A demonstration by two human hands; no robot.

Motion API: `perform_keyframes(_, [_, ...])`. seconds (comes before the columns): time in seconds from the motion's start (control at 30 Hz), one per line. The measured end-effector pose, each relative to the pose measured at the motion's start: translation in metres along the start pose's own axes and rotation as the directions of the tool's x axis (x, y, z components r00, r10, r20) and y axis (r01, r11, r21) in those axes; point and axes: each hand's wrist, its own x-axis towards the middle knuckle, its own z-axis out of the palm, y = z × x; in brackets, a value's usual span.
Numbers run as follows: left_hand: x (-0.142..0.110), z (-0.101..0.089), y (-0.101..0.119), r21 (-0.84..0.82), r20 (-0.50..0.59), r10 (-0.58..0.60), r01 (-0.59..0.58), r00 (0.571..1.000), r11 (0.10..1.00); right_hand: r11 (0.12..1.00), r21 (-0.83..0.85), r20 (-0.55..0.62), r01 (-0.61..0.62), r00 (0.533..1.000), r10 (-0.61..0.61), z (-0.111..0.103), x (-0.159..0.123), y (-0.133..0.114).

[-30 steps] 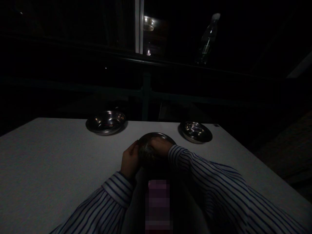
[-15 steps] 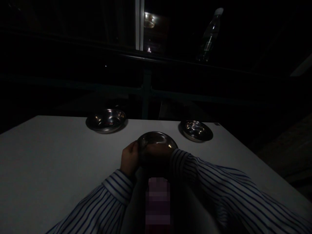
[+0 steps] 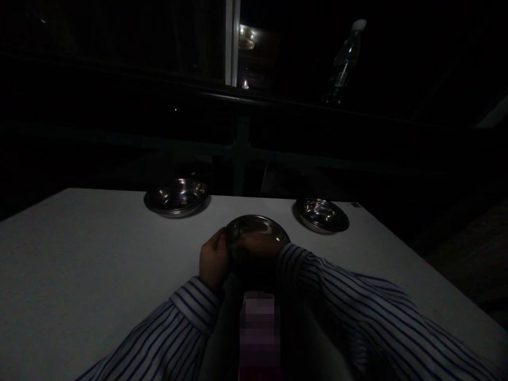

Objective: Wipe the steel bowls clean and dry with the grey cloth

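A shiny metal bowl (image 3: 257,218) sits in front of me near the middle of the white table. My left hand (image 3: 213,259) is closed on its left rim, thumb at the edge. My right hand (image 3: 257,245) reaches into the bowl from the right, fingers curled towards its left inner side. What those fingers hold, if anything, is lost in the shadow. Both arms wear blue-striped white sleeves. Two more metal bowls lie apart from my hands: a wide one (image 3: 177,198) at the back left and another (image 3: 322,215) at the back right.
The white table (image 3: 99,254) ends just behind the two far bowls. Beyond it, a plastic bottle (image 3: 344,63) with a white cap stands on a dark ledge. A pale vertical post (image 3: 230,42) rises at the back. The surroundings are very dark.
The whole view has shifted slightly, so things appear a little lower and further right. My left hand stays at the rim, and my right hand remains inside the bowl with little visible movement.
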Motion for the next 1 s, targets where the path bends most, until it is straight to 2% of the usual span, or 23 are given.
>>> perform_keyframes(0.17, [0.0, 0.0, 0.0, 0.004, 0.0, 0.018, -0.018, 1.0, 1.0, 0.982, -0.13, -0.096, -0.135, 0.988, 0.123, -0.014, 0.001, 0.021])
perform_keyframes(0.27, [0.0, 0.001, 0.0, 0.013, -0.02, 0.013, -0.012, 1.0, 1.0, 0.973, -0.164, -0.118, -0.163, 0.982, 0.145, -0.016, 0.004, 0.023])
perform_keyframes(0.5, [0.001, 0.002, 0.002, 0.005, -0.054, -0.001, 0.001, 0.999, 1.0, 0.99, -0.136, 0.028, 0.042, 0.999, -0.038, -0.012, 0.006, -0.009])
perform_keyframes(0.6, [0.001, 0.0, 0.004, -0.006, -0.02, 0.005, -0.005, 1.0, 1.0, 0.986, -0.167, -0.012, -0.03, 1.0, 0.028, -0.015, 0.006, -0.006])
perform_keyframes(0.7, [0.001, -0.001, 0.006, -0.013, -0.005, 0.003, -0.003, 1.0, 1.0, 0.966, -0.21, -0.073, -0.151, 0.988, 0.139, -0.019, 0.005, 0.009])
perform_keyframes(0.8, [0.001, 0.0, 0.005, -0.019, 0.003, -0.004, 0.004, 1.0, 1.0, 0.948, -0.234, -0.089, -0.216, 0.976, 0.201, -0.021, 0.002, 0.023])
perform_keyframes(0.9, [0.002, 0.001, 0.003, -0.013, 0.011, 0.001, -0.001, 1.0, 1.0, 0.943, -0.238, -0.088, -0.233, 0.972, 0.218, -0.023, 0.003, 0.024])
perform_keyframes(1.0, [0.003, 0.001, 0.001, 0.003, 0.004, 0.006, -0.006, 1.0, 1.0, 0.958, -0.225, -0.073, -0.175, 0.984, 0.162, -0.022, 0.008, 0.011])
